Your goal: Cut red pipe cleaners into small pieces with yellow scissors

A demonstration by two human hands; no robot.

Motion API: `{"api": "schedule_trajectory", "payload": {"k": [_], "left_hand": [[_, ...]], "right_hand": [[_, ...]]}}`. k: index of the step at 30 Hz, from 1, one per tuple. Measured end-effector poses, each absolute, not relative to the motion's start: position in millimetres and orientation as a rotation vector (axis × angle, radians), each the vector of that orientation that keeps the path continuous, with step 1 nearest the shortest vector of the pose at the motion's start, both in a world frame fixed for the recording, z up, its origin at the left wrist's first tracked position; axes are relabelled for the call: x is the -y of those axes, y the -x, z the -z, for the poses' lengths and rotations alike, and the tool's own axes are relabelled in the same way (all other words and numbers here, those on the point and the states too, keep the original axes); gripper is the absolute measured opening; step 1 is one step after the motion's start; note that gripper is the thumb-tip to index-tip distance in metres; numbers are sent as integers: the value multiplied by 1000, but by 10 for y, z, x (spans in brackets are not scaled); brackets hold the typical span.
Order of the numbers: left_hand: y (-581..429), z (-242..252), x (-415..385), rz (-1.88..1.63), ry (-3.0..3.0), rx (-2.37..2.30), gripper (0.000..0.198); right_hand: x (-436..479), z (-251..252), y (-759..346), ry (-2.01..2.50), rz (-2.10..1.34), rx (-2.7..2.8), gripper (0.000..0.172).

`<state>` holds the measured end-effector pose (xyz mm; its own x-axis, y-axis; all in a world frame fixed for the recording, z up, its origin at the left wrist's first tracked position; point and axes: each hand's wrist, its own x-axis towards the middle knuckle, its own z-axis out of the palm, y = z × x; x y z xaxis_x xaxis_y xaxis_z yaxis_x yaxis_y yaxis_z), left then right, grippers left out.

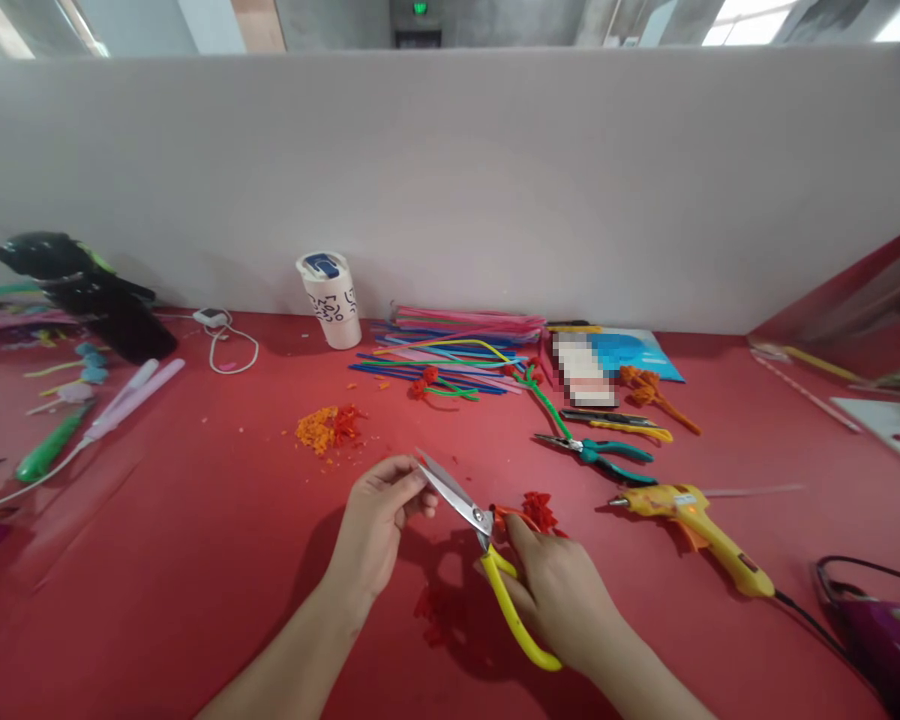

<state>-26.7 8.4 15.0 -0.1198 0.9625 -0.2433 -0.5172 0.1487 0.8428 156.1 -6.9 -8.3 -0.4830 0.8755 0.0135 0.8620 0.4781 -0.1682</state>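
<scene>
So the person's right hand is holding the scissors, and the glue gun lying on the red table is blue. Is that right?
Almost! The glue gun is yellow, not blue; the head view shows it. The right hand is holding the scissors, and the glue gun does lie on the red table.

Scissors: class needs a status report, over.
Right hand gripping yellow-handled scissors. Left hand pinched by their tips, contents unclear. Possible obstruction: red fuzzy clump left of handles.

Hands (pixel 377 515) (pixel 566 590), scissors (pixel 457 498), orange clippings (pixel 316 430), perhaps a red flower (pixel 540 511)
</scene>
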Motion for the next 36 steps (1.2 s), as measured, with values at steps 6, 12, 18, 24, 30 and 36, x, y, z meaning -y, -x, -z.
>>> {"api": "schedule_trajectory", "payload": {"k": [6, 12, 18, 24, 30, 36], "left_hand": [[262, -151, -77, -1384, -577, -1013, 4], [265, -148, -73, -1384, -581, -1011, 4], [267, -160, -75, -1380, -577, -1011, 4], [272, -162, -66, -1387, -578, -1005, 3], [255, -175, -60, -1298, -608, -963, 6], [200, -137, -36, -1002, -553, -822, 8]], "right_hand": [[73, 83, -1552, 1515, -189, 2602, 22], [75, 74, -1541, 1530, -230, 2595, 22], [82, 100, -1556, 1549, -218, 2608, 25], [76, 100, -1540, 1641, -310, 2573, 29], [5, -28, -1521, 1649, -826, 2265, 32], [-70, -82, -1398, 1539, -1458, 1666, 27]]}}
